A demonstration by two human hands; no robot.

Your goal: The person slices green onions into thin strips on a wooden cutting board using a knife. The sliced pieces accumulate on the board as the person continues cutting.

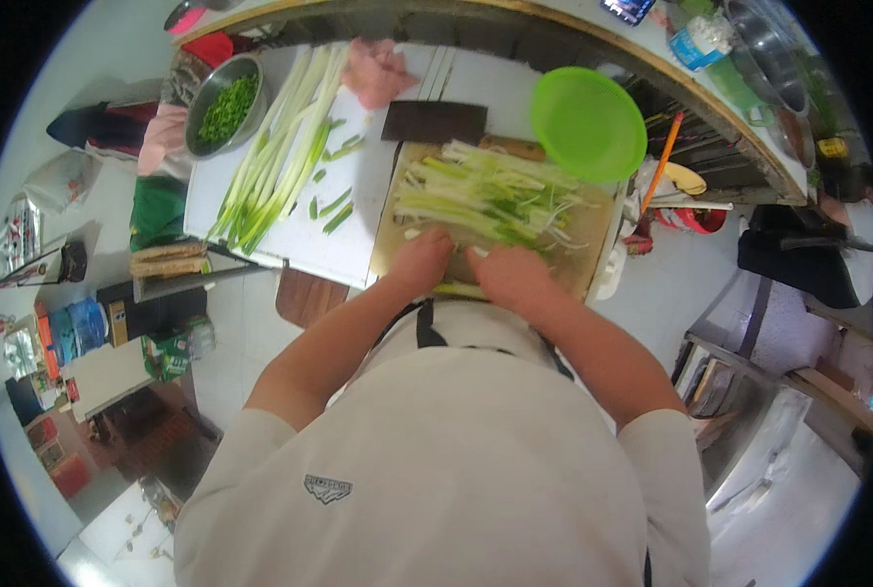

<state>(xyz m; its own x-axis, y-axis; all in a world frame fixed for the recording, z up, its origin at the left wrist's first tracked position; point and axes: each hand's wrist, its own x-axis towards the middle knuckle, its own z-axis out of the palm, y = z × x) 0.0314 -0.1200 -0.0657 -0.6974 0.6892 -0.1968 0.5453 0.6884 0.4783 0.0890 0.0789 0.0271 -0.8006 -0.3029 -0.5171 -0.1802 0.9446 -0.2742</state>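
Observation:
Both my hands are low over the front of a cutting board (591, 242). My left hand (423, 260) has its fingers curled, with a pale stalk end by them. Close to its right, my right hand (510, 275) is bent over a small white piece; its grip is unclear. Split scallion stalks (473, 191) lie in a pile just beyond my hands. A cleaver (436, 122) with a wooden handle rests flat behind the pile. Whole scallions (282, 161) lie on the white table to the left, with short green pieces (331, 209) beside them.
A green plastic basket (589, 125) overlaps the board's back right corner. At the table's back left stands a metal bowl (225, 106) of chopped greens. A pink cloth (378, 73) lies behind the scallions. An orange stick (662, 163) leans at the right. A raised shelf edge (554, 18) runs behind the table.

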